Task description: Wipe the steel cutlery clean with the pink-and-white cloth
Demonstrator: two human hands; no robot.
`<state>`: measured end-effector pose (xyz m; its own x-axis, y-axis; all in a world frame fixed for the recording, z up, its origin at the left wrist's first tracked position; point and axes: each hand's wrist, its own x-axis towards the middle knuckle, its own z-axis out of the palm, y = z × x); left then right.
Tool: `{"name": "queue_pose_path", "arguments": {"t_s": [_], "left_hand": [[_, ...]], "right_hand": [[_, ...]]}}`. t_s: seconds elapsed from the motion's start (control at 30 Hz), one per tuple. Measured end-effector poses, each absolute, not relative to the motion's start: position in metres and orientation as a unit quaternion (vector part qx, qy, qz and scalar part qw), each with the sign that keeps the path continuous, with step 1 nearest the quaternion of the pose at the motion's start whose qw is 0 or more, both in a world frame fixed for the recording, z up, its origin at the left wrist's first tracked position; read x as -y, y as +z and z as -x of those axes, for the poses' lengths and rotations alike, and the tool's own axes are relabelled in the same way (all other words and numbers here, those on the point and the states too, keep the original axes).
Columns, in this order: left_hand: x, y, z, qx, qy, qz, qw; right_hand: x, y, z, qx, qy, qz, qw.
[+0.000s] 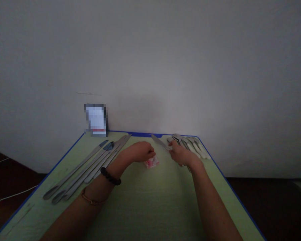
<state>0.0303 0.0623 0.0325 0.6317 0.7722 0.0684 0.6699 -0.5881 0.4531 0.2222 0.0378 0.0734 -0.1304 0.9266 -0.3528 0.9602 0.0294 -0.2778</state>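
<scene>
My right hand [181, 154] is closed around a table knife; its broad metal blade [160, 142] points away and to the left, while most of the handle is hidden in my fingers. To its left, my left hand [141, 151] has its fingers curled together. A small pink-and-white patterned piece [152, 162], perhaps cloth or paper, shows right below those fingertips. Whether they grip it cannot be made out. Several long metal table knives [90, 167] lie side by side beyond my left forearm. Close by my right hand is a group of spoons with white handles [197, 147].
The pale green table [150, 207] has a blue rim and stands against a grey wall [150, 67]. A blurred upright device with a lit screen [96, 120] leans at the back left corner. White cables [13, 195] run over the dark floor at left.
</scene>
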Motion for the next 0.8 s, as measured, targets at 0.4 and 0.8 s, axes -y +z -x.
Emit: {"name": "queue_pose_path", "arguments": {"t_s": [0.4, 0.8], "left_hand": [[-0.057, 0.000, -0.052, -0.483, 0.108, -0.863, 0.100], [-0.063, -0.012, -0.056, -0.495, 0.080, -0.862, 0.073]], "right_hand": [[-0.038, 0.060, -0.212, -0.758, -0.218, -0.610, 0.081], [0.034, 0.021, -0.189, -0.756, -0.097, -0.648, 0.004]]}}
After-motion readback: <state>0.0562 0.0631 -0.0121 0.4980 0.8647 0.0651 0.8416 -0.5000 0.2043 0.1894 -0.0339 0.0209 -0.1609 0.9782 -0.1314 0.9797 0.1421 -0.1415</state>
